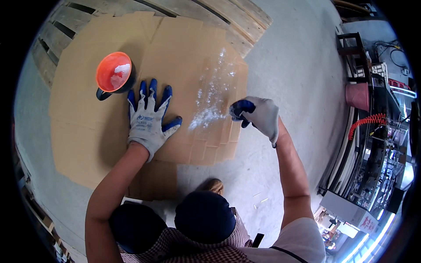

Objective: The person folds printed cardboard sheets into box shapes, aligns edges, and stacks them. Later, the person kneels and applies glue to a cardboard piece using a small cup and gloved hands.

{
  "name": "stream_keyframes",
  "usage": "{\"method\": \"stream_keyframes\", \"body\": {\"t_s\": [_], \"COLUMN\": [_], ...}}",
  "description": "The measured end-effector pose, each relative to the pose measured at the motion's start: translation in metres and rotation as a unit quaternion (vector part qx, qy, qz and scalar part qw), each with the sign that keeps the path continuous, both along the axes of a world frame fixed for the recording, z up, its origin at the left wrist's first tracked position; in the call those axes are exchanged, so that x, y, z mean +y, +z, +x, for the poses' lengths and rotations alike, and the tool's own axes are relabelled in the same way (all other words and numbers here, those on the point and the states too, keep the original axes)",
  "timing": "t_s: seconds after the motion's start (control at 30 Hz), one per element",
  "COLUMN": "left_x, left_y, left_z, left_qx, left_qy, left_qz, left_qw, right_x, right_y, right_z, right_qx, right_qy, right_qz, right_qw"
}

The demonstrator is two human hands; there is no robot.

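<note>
My left hand (pixel 149 116), in a white and blue work glove, lies flat with fingers spread on a sheet of brown cardboard (pixel 182 52). Just beyond its fingertips, to the left, stands a dark cup (pixel 103 72) with a handle and an orange inside, which has white powder in it. Over the cardboard's right edge is my right hand (pixel 259 115), gloved alike, its fingers curled closed. Whatever it may hold is hidden. White powder (pixel 208 116) is strewn in a streak over the cardboard, close to the left of my right hand.
A slatted wooden pallet (pixel 245 24) lies under the cardboard's far side. Grey concrete floor (pixel 302 65) runs along the right. Farther right are a pink bucket (pixel 357 96), a red coiled hose (pixel 368 122) and cluttered shelving. A brown shoe (pixel 214 185) shows near my knees.
</note>
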State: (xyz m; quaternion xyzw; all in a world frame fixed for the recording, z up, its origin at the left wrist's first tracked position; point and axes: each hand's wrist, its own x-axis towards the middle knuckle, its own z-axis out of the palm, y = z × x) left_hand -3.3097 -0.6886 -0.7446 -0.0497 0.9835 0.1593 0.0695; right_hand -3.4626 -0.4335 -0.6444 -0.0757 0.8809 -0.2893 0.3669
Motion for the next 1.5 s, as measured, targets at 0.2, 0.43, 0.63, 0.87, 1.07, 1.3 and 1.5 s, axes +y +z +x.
{"method": "stream_keyframes", "body": {"t_s": [0.2,0.43,0.63,0.87,1.07,1.3,1.5], "left_x": [-0.002,-0.007,-0.017,-0.002,0.005,0.002,-0.004], "left_y": [0.001,-0.004,0.004,0.002,-0.001,0.003,0.009], "left_z": [0.01,0.012,0.011,-0.006,-0.015,-0.018,-0.006], "left_qx": [-0.022,0.02,0.023,-0.022,-0.023,-0.018,-0.044], "left_qy": [-0.019,0.025,-0.025,-0.016,-0.018,-0.029,-0.025], "left_qz": [0.042,0.175,0.061,0.034,0.017,0.02,0.015], "left_qw": [0.999,0.984,0.998,0.999,0.999,0.999,0.999], "right_x": [-0.101,-0.236,-0.162,-0.077,-0.036,-0.091,-0.081], "right_y": [0.022,-0.022,-0.011,-0.077,-0.101,-0.092,-0.1], "right_z": [0.023,0.038,0.049,0.103,0.022,0.013,0.041], "right_qx": [0.119,0.317,0.193,0.304,0.352,0.357,0.334], "right_qy": [-0.007,0.185,-0.094,0.251,0.069,0.18,0.172], "right_qz": [-0.167,-0.23,-0.169,0.129,0.172,0.097,0.18], "right_qw": [0.979,0.901,0.962,0.91,0.918,0.912,0.909]}}
